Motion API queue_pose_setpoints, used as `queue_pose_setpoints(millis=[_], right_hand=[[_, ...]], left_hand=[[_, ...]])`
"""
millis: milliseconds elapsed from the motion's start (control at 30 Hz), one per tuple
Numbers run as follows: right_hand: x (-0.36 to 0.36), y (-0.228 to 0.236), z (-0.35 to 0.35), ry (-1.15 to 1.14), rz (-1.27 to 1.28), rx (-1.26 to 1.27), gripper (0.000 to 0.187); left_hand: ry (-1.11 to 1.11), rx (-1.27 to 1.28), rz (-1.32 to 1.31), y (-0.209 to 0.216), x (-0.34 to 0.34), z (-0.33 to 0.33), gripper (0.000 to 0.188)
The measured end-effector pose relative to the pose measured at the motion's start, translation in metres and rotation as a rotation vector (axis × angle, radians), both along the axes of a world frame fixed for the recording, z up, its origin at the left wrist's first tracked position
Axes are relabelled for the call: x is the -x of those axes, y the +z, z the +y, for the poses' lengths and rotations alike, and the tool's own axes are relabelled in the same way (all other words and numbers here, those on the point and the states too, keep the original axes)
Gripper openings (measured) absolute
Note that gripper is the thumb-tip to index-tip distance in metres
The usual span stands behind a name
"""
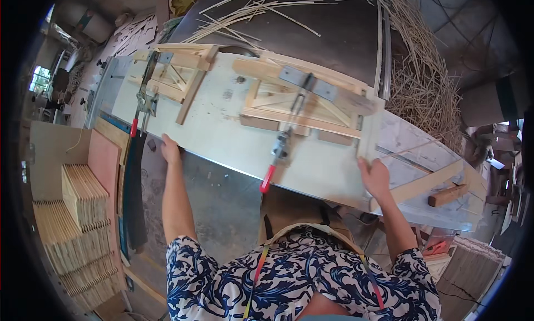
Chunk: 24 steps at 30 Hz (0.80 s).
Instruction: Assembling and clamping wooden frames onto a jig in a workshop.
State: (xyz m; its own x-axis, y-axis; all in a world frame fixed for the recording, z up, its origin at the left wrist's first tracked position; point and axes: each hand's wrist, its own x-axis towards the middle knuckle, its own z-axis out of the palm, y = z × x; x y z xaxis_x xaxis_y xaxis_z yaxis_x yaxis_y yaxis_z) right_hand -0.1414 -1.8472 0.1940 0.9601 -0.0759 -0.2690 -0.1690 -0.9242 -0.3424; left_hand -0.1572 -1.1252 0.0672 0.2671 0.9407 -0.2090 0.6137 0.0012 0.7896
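Note:
A wide pale plywood board (222,133) lies across the bench in front of me. My left hand (171,148) grips its near edge at the left, thumb on top and the other fingers mostly hidden beneath. At the right end, my right hand (375,179) is closed around the board's edge. Two toggle clamps, the left clamp (146,101) and the right clamp (281,146), are mounted on the board, each with a red handle. Beneath their metal plates and wooden bars sit a small wooden frame (172,76) and a larger slatted frame (300,111).
Thin wood strips (261,15) lie on the dark table behind the board, and a heap of offcut sticks (423,93) is at the far right. A wooden block (448,195) rests near my right hand. Stacked wooden panels (75,232) stand at the left.

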Motion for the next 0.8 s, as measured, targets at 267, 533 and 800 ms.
queue_pose_setpoints(millis=[267,533,800], right_hand=[[-0.01,0.009,-0.048,0.211,0.041,-0.279,0.064],[0.103,0.06,-0.287,0.456,0.363,-0.808,0.034],[0.311,-0.041,-0.758,-1.018,0.297,-0.818,0.057]], left_hand=[[0.015,0.525,-0.504,0.009,0.111,-0.462,0.053],[0.371,0.096,0.031,0.075,0.029,-0.613,0.074],[0.367,-0.003,0.097,0.059,0.034,-0.614,0.078]])
